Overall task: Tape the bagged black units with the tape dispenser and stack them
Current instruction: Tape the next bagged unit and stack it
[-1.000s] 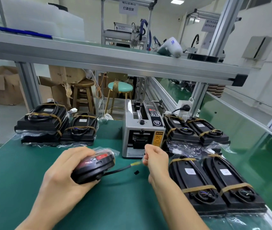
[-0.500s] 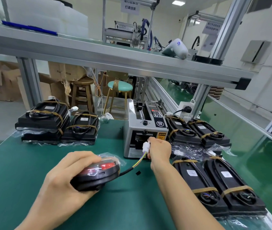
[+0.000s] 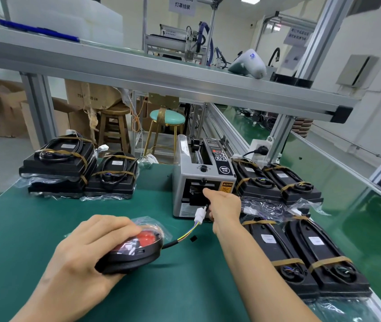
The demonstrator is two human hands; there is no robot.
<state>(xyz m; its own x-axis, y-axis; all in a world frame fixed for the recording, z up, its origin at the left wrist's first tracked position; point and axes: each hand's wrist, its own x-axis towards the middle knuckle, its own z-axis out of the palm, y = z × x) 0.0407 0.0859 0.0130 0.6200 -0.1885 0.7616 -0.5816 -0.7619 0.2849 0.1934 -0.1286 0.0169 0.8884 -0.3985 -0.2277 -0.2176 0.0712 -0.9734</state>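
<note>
one bagged black unit (image 3: 136,252), round with a red face under clear plastic, sits on the green table (image 3: 34,228) near the front edge, under the left hand (image 3: 87,256), whose fingers curl over its top and grip it. half a second ago the right hand (image 3: 225,211) was just short of the tape dispenser (image 3: 202,182); now its forefinger is stretched out into the dispenser's front opening, while the other fingers pinch the cable (image 3: 185,235) just behind its white plug (image 3: 200,214). the plug has risen with the hand and now hangs close against the dispenser's front. the unit itself has hardly shifted under the left hand.

the unit lies tilted, its red face turned up and away from the person, and its cable leaves the right side, running up and to the right toward the dispenser, so the whole piece points from lower left to upper right. a small black scrap (image 3: 193,238) lies on the table just below the cable.

just to the right of the dispenser, four taped units lie flat in bags: two at the back (image 3: 277,184) and two nearer (image 3: 305,259), all with their long sides running away from the person. at the far left of the table, well apart from the hands, stands a stack of taped units (image 3: 57,168) with one more taped unit (image 3: 113,180) touching its right side. above runs a metal shelf (image 3: 161,77).
</note>
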